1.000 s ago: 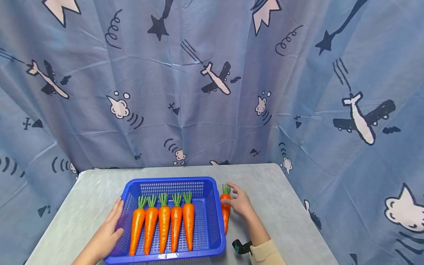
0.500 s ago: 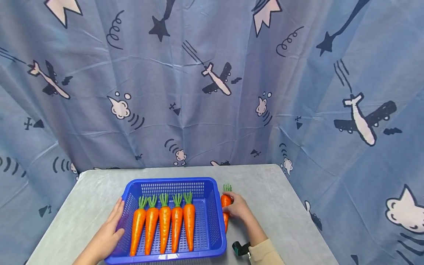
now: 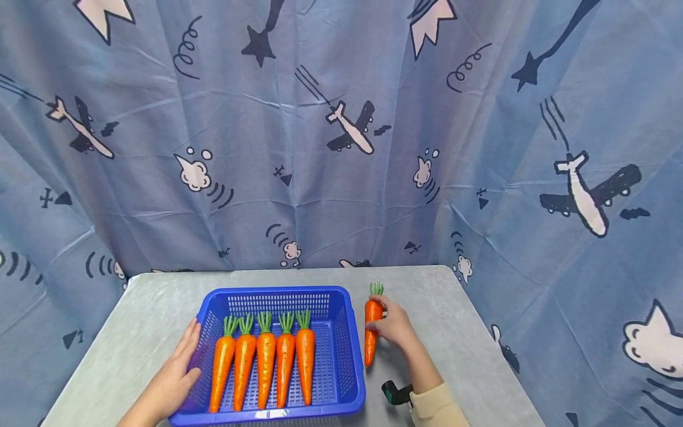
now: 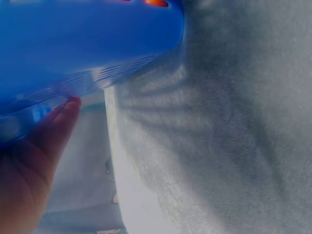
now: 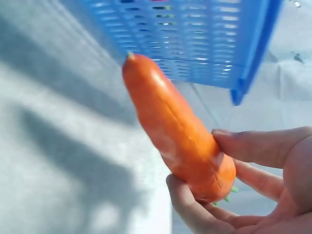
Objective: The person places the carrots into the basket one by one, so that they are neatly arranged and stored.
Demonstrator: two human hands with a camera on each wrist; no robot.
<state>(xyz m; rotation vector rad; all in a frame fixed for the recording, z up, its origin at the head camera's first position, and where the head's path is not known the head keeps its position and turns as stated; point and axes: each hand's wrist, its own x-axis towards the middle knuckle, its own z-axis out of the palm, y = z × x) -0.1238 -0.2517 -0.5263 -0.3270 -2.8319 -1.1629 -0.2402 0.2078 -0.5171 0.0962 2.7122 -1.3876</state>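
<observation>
A blue plastic basket with slotted sides stands on the table, several orange carrots with green tops lying side by side in it. My left hand rests against the basket's left side with its fingers straight; in the left wrist view the thumb touches the basket's wall. To the right of the basket, my right hand holds a single carrot near its thick top end. The right wrist view has this carrot pinched between thumb and fingers, its tip pointing toward the basket's slotted side.
The grey table extends to the right of and behind the basket. A blue curtain with airplane prints hangs at the back and sides. A small dark device sits at the right wrist, by a beige sleeve.
My right hand has taken hold of the carrot beside the basket and shifted it slightly right and away from me, clear of the basket's rim. The left hand and basket stay put.
</observation>
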